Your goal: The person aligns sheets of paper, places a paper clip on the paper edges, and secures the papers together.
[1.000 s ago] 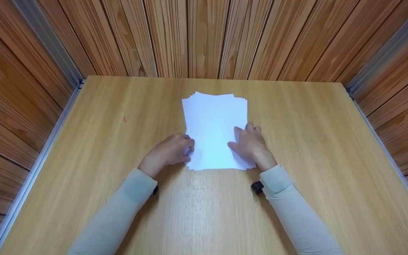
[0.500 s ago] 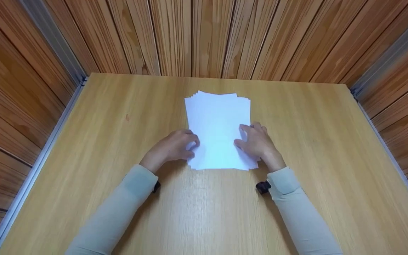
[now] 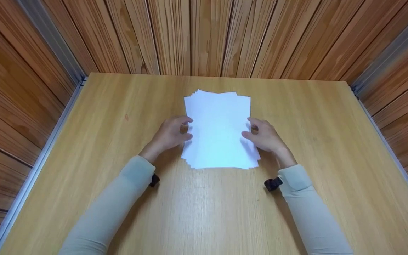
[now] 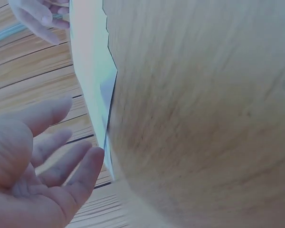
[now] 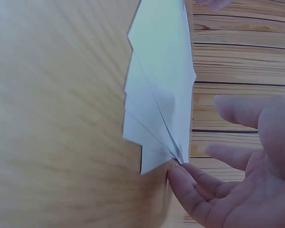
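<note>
A stack of white paper sheets [image 3: 218, 131] lies on the wooden table, its edges uneven and fanned at the corners. On the left side of the stack is my left hand [image 3: 170, 134], thumb and fingers spread apart. One of its fingertips [image 4: 96, 154] is at the paper's edge in the left wrist view. My right hand [image 3: 267, 136] is at the opposite side, its thumb over the top sheet. In the right wrist view, the lower fingertips [image 5: 178, 173] touch the side edges of the sheets, while the thumb stays apart from them.
The wooden table [image 3: 204, 209] extends around the paper. A wood-plank wall [image 3: 207, 39] rises behind it, with more planks at both sides. Dark wrist devices [image 3: 273, 184] show below the sleeve cuffs.
Both hands have shifted slightly up along the stack and outward toward its side edges, and their thumbs and fingers have spread. The stack looks much the same.
</note>
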{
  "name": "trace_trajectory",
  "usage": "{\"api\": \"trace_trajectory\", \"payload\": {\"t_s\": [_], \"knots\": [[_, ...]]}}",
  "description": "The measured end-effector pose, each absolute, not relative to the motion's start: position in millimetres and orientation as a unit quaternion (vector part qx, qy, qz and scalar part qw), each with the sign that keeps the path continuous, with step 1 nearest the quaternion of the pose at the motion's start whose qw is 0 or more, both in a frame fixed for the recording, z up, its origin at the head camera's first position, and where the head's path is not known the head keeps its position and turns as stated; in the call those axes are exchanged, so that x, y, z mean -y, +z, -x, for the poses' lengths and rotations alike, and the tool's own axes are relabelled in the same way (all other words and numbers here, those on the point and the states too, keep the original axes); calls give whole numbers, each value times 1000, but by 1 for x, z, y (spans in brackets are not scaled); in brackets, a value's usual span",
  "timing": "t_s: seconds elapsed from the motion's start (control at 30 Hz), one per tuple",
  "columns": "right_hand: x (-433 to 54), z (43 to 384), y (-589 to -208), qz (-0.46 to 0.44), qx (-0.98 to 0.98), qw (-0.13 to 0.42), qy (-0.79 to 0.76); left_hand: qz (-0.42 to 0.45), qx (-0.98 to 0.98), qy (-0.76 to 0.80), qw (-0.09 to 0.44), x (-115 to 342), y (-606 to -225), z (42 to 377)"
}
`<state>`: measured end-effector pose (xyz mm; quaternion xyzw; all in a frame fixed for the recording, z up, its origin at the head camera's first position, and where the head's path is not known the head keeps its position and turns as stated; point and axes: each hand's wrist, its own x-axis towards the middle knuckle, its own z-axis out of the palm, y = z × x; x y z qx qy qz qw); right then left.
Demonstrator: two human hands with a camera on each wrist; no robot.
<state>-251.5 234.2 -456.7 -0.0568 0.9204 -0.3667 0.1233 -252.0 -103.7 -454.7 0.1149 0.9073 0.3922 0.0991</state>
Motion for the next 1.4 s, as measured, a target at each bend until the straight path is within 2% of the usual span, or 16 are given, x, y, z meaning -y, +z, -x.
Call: {"api": "trace_trajectory", "payload": {"t_s": [0.33, 0.7, 1.1, 1.4], "knots": [[-251, 259, -446, 20, -871, 194, -452, -43, -883, 451, 121, 114, -453, 260], [-264, 270, -440, -38, -767, 264, -583, 44, -839, 506, 194, 123, -449, 270], [-280, 280, -436, -61, -685, 299, -661, 88, -761, 583, 270, 118, -438, 286], [-282, 283, -439, -58, -665, 304, -680, 102, -708, 647, 265, 115, -438, 292]]}}
